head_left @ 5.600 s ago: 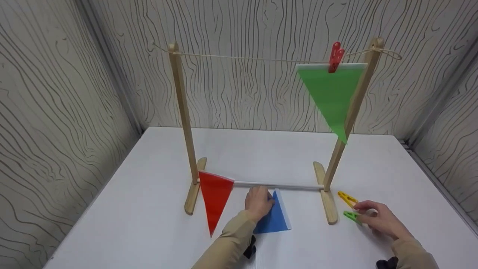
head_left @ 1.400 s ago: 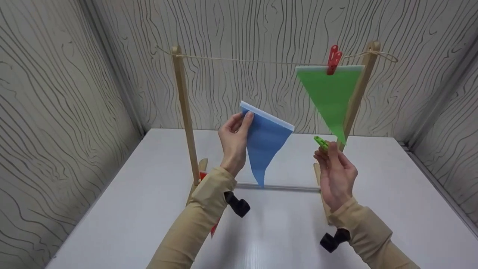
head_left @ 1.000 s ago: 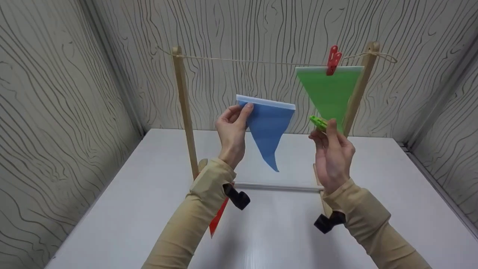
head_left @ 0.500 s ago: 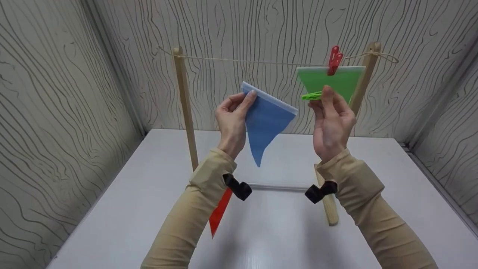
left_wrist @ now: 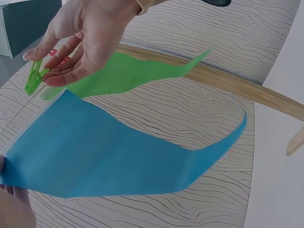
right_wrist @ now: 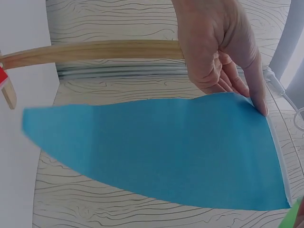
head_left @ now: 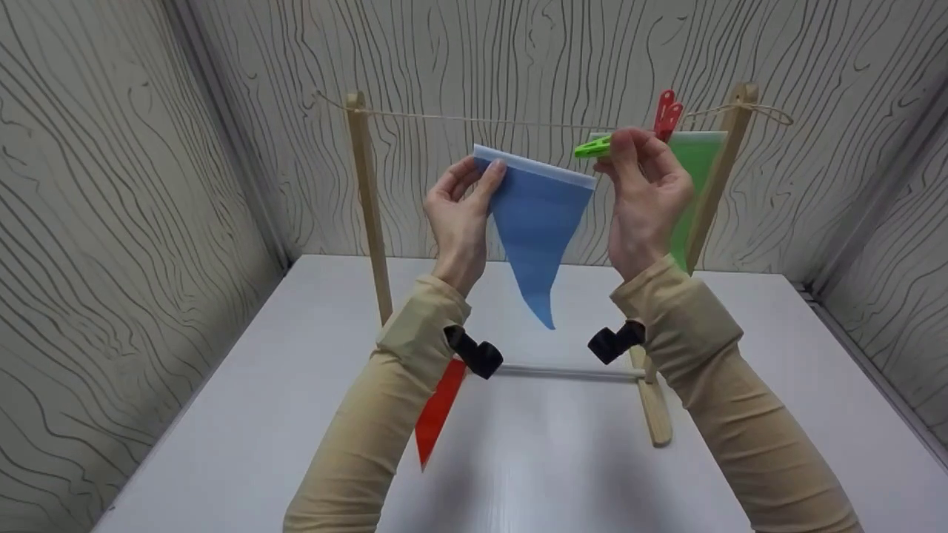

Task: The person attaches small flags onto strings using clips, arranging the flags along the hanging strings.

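My left hand [head_left: 458,229] pinches a blue triangular pennant [head_left: 537,222] near the left end of its white top edge. The pennant hangs point down, its right corner lower, in front of and below the string [head_left: 459,118]. Just above that corner, my right hand [head_left: 646,203] holds a green clothespin [head_left: 592,148] between thumb and fingers. In the left wrist view the clothespin [left_wrist: 34,78] stands apart from the pennant's edge. A green pennant [head_left: 696,178], partly covered by my right hand, hangs at the string's right end under a red clothespin [head_left: 666,115].
The string runs between two wooden posts, left [head_left: 366,200] and right [head_left: 715,185], joined low down by a white crossbar [head_left: 570,371]. A red pennant [head_left: 441,414] lies by the left foot, partly behind my left sleeve. Patterned walls [head_left: 474,44] enclose the white table [head_left: 533,459].
From the table, my left hand has lifted the blue pennant and my right hand the green clothespin. Over the last second both have risen towards the string, the clothespin also moving left.
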Demonstrator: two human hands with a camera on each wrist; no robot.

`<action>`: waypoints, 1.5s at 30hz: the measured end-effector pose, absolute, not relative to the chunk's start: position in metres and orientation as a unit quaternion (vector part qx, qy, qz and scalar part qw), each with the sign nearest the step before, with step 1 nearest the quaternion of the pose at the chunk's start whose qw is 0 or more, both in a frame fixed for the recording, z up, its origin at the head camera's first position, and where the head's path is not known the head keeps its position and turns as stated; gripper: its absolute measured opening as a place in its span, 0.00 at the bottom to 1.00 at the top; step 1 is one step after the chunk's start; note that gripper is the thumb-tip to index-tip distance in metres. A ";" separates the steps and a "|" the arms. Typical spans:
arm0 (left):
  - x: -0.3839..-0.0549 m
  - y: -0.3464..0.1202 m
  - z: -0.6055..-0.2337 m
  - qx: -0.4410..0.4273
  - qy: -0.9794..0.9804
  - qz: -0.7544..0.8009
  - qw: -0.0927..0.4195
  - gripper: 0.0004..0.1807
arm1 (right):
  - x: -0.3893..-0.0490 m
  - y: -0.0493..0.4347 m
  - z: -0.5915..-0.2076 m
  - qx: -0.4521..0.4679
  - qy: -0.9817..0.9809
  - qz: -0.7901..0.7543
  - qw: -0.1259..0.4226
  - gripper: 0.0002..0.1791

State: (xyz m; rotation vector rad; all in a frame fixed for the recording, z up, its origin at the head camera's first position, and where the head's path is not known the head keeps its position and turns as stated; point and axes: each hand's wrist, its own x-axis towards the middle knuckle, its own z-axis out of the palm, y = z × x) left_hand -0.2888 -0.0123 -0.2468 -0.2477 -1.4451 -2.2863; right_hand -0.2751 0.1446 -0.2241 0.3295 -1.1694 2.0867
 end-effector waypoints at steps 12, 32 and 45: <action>-0.292 -0.008 -0.237 -0.084 -0.496 -0.841 0.198 0.17 | -0.283 0.134 -0.203 0.172 -0.505 0.756 0.379 0.05; -0.297 -0.006 -0.230 -0.066 -0.426 -0.880 0.201 0.18 | -0.293 0.138 -0.185 0.182 -0.539 0.726 0.386 0.06; -0.297 -0.004 -0.226 -0.061 -0.398 -0.894 0.199 0.18 | -0.294 0.138 -0.179 0.193 -0.609 0.639 0.429 0.05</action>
